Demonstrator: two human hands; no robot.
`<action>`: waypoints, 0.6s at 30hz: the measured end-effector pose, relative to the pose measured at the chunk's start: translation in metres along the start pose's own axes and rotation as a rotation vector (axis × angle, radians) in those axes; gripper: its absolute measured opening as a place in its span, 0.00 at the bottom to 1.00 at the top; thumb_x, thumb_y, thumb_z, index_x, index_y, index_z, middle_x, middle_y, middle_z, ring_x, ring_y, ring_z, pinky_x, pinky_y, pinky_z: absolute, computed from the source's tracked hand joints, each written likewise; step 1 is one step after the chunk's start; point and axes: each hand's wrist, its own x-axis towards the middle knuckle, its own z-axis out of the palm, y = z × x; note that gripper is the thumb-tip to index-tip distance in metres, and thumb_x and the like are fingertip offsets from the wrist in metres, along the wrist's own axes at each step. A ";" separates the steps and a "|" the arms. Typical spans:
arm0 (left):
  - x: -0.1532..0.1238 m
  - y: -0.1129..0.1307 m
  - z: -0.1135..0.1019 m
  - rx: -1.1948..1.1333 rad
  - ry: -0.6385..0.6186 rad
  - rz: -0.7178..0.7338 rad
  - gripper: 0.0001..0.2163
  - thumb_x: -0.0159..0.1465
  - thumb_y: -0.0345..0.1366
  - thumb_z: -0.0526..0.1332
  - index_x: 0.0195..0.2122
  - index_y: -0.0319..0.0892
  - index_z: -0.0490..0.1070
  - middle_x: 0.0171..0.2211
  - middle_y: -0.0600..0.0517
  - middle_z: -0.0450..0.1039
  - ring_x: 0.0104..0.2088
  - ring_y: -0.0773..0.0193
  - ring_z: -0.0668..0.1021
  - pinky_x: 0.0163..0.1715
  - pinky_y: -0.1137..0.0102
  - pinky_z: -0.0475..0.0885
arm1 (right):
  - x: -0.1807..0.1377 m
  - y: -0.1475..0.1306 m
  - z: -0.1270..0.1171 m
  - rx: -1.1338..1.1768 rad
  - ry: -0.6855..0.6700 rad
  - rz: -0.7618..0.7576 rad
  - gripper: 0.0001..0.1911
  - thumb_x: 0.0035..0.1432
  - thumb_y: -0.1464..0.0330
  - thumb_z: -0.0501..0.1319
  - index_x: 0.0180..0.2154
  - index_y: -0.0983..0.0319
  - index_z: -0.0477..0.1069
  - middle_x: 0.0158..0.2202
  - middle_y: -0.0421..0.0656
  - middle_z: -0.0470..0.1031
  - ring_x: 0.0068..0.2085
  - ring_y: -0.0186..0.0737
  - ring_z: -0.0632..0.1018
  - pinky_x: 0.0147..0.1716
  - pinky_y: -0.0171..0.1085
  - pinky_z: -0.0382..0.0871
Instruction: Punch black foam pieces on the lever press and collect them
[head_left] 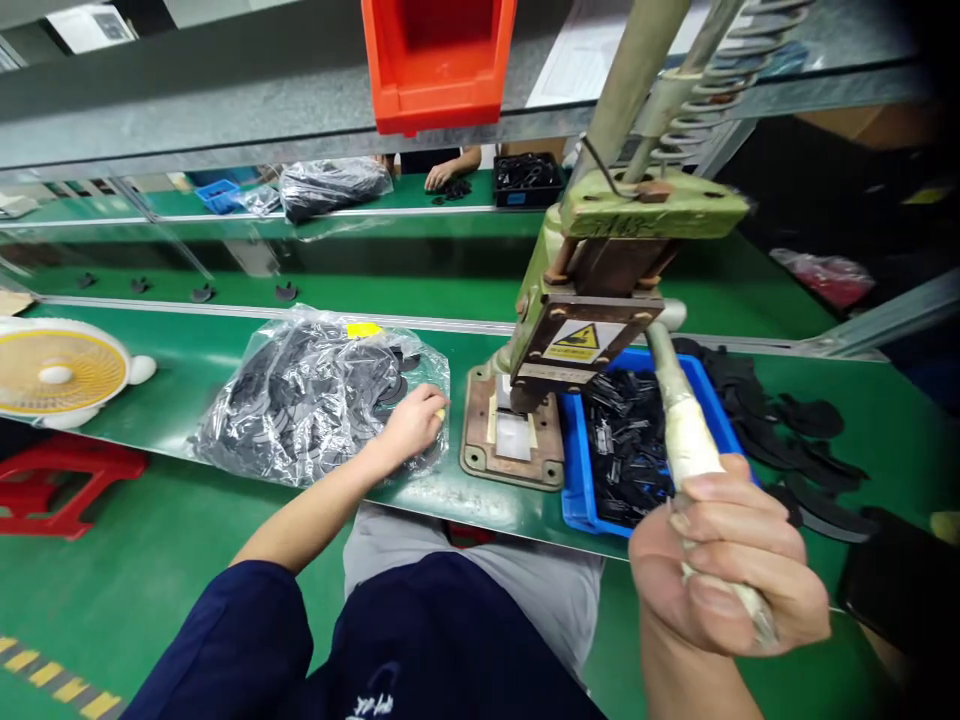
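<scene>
My right hand (731, 560) is wrapped around the taped lever handle (682, 430) of a green hand press (585, 290). The press head, with a yellow warning label, hangs above a brown metal base (480, 440) with a pale block on it. My left hand (416, 425) is over the right edge of a clear plastic bag (300, 400) full of dark curved parts. Its fingers are curled together, with a bit of yellow at the fingertips; what they hold, if anything, I cannot make out.
A blue bin (577, 480) of small black parts stands right of the press base. Loose black curved pieces (810, 415) lie beyond it. A fan (64, 370) is at the left. An orange bin (442, 70) hangs overhead. Across the bench, another person's hand (442, 175) touches black parts.
</scene>
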 end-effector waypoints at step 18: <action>-0.009 -0.045 -0.072 -0.097 -0.132 -0.166 0.10 0.54 0.26 0.61 0.34 0.41 0.80 0.33 0.50 0.76 0.35 0.62 0.78 0.39 0.70 0.73 | 0.002 -0.009 0.005 0.045 0.008 0.030 0.11 0.48 0.66 0.61 0.20 0.59 0.61 0.22 0.38 0.68 0.30 0.39 0.73 0.46 0.53 0.70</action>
